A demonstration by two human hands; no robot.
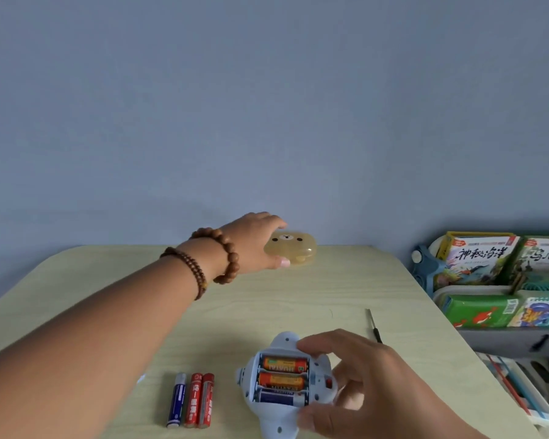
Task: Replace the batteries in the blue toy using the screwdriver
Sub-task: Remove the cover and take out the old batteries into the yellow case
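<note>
The pale blue toy [282, 416] lies upside down near the table's front edge, its battery bay open with two orange cells and one blue cell [282, 380] inside. My right hand [358, 384] holds the toy from the right, fingers curled round its body. Far across the table my left hand [254, 245] grips the left side of a small yellowish bear-face box [295, 250], thumb on its front edge. Three loose batteries [192, 399], one blue and two red, lie side by side left of the toy. The thin screwdriver [373, 326] lies behind my right hand.
The pale wooden table [298, 296] ends at a blue-grey wall. To the right stands a rack of picture books [488, 274] in bins, close to the table's right edge. My left wrist wears two bead bracelets [216, 261].
</note>
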